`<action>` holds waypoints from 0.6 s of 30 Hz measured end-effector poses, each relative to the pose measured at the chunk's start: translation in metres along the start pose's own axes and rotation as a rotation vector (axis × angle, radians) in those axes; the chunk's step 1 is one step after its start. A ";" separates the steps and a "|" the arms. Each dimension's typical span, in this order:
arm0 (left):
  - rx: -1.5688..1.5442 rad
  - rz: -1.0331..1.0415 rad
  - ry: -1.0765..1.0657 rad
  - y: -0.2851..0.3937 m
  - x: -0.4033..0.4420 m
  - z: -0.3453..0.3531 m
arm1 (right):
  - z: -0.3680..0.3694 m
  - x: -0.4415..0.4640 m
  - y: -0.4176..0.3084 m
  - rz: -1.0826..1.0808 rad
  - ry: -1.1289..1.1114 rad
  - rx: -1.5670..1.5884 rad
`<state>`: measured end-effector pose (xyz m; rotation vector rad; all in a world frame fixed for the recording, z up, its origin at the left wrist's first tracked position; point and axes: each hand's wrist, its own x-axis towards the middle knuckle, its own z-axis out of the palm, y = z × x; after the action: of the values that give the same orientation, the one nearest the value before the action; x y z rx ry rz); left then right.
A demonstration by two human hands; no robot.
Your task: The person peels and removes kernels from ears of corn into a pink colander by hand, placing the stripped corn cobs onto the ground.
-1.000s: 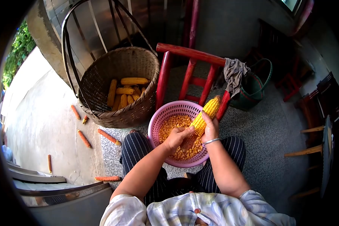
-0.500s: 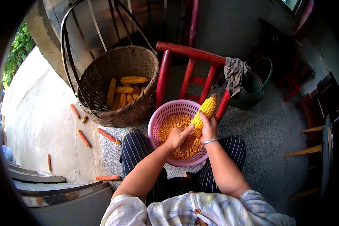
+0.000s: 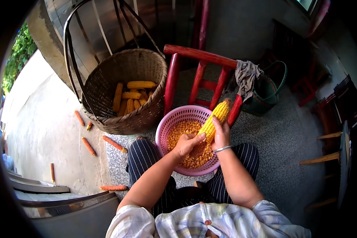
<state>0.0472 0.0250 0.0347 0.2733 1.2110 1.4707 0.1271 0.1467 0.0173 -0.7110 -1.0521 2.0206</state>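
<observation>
A partly shelled corn cob (image 3: 216, 121) slants over the pink plastic basket (image 3: 161, 135), its yellow kernels toward the far end and bare reddish core at the near end. My right hand (image 3: 221, 136) wraps around its side, a bracelet on that wrist. My left hand (image 3: 187, 145) grips the lower part, its thumb pressed at the edge of the kernels. Beneath both hands, loose corn kernels (image 3: 182, 132) cover the bottom of the basket, which sits between my knees. The left fingers are partly hidden under the cob.
A woven basket (image 3: 123, 123) with a tall handle holds several corn cobs (image 3: 141, 84) at the left. Bare cobs (image 3: 88, 146) lie scattered on the floor. Ahead stands a red wooden chair (image 3: 202, 54) with a grey cloth (image 3: 246, 79); a green basket (image 3: 265, 99) is behind it.
The cob and my right hand have shifted very slightly. My left thumb still presses the kernels; the rest looks the same.
</observation>
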 end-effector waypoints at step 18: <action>0.038 0.048 0.100 -0.009 0.006 0.001 | 0.002 0.000 0.000 -0.057 0.056 -0.055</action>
<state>0.0511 0.0286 0.0258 0.2588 1.3215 1.5191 0.1257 0.1463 0.0182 -0.7531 -1.0868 1.9189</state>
